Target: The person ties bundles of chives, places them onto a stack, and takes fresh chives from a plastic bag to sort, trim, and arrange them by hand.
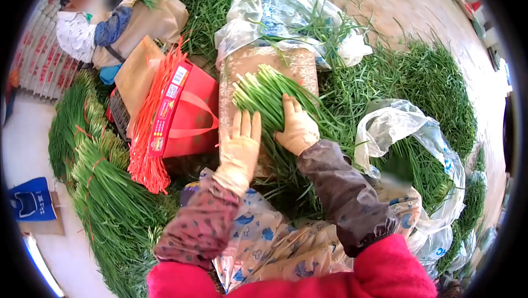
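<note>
A loose bunch of chives (258, 91) lies slantwise on a worn, patterned board or box top (234, 69), its pale cut ends toward the upper left. My right hand (298, 127), in a pale glove, is on the middle of the bunch, thumb and fingers set against the stems. My left hand (240, 146), gloved too, is open with its fingers stretched out, beside the bunch's near left side. Just left of it stands a red bag (192, 108) with orange-red ties (148, 127) draped over its edge. The undersides of both hands are hidden.
Bundles of tied chives (104, 188) are stacked on the left. Loose greens (407, 78) heap at the right and back. Clear plastic bags (280, 14) lie behind the board and at right. A co-worker (82, 28) sits at upper left, holding chives. A blue bag (33, 199) lies far left.
</note>
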The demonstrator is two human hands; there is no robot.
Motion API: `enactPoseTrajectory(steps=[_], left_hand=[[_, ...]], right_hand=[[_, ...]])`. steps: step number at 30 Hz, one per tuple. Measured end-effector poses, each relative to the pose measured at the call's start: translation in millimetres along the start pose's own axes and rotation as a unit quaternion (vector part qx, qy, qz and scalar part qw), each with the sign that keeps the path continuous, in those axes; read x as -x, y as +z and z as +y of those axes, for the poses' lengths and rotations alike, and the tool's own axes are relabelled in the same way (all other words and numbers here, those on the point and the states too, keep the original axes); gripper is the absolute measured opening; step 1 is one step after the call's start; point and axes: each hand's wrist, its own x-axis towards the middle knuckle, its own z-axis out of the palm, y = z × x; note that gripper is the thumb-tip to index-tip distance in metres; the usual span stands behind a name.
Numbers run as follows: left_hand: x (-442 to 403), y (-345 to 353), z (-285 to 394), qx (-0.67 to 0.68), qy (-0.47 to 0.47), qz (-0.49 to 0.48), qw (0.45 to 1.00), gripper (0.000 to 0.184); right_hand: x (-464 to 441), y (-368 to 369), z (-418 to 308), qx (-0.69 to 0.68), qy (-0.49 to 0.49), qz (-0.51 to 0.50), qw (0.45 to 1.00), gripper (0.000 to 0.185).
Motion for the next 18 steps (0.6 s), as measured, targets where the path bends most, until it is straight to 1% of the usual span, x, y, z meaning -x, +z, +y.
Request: enactPoseTrajectory(steps=[1,3,5,6,7,9,11,12,13,14,15,16,17,18], left_hand=[[-15,12,-7,-0.020,0.020,0.049,0.998,0.065],[-41,28,-13,-0.046,0.095,0.089,0.990,0.066],[-63,51,-12,-0.077,0.154,0.054,0.984,0.069],[-70,60,-8,-0.053,0.147,0.057,0.986,0.068],[-76,69,-5,-0.030,0.139,0.060,0.988,0.067],[-82,78,0,-0.008,0.132,0.070,0.989,0.066],[-79,80,0,-0.035,0.132,0.085,0.987,0.067],[-79,81,-1,-0.034,0.137,0.082,0.987,0.070],[-77,80,-2,-0.032,0.135,0.079,0.987,0.070],[-76,80,-2,-0.037,0.135,0.070,0.988,0.072],[-76,79,-2,-0.043,0.136,0.063,0.988,0.074],[-76,78,-3,-0.019,0.140,0.046,0.989,0.075],[-75,77,-2,-0.017,0.141,0.048,0.989,0.075],[-75,76,-2,-0.014,0.139,0.043,0.989,0.075]], right_hand=[[1,1,1,-0.003,0.002,0.000,1.000,0.095],[4,1,1,-0.017,0.000,0.008,1.000,0.096],[5,0,1,-0.025,0.000,0.007,1.000,0.096],[5,-1,-2,-0.009,0.005,0.002,1.000,0.097],[6,-5,-3,0.020,0.006,-0.041,0.999,0.100],[15,-17,-5,0.073,-0.022,-0.052,0.996,0.086],[9,-76,-13,0.076,0.000,-0.173,0.982,0.063],[3,-80,1,0.064,0.019,-0.071,0.995,0.035],[-16,-81,21,0.027,0.026,0.005,0.999,0.021],[-30,-82,42,-0.014,-0.024,0.100,0.995,0.017],[-50,-84,54,0.006,-0.011,0.101,0.995,0.018],[-64,-83,62,-0.004,0.029,0.082,0.996,0.020],[-70,-83,65,-0.043,0.038,0.070,0.996,0.023],[-81,-74,77,-0.037,-0.008,0.065,0.997,0.025]])
